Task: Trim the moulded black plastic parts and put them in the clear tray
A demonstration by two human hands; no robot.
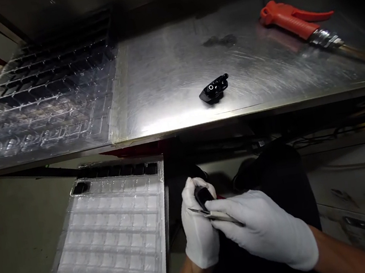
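Down below the edge of the scratched steel bench [164,65], the left hand in a white glove [198,226] is closed around a small black plastic part [202,194]. Touching it, the white-gloved right hand [266,229] pinches thin metal tweezers [216,215]. Another glossy black part [214,89] lies on the bench, well apart from a red air gun [292,20]. Clear blister trays [116,244] sit at the left.

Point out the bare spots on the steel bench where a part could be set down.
Bare steel lies between the clear tray and the black part, and between that part and the red air gun. The left end is crowded: the tray covers it.
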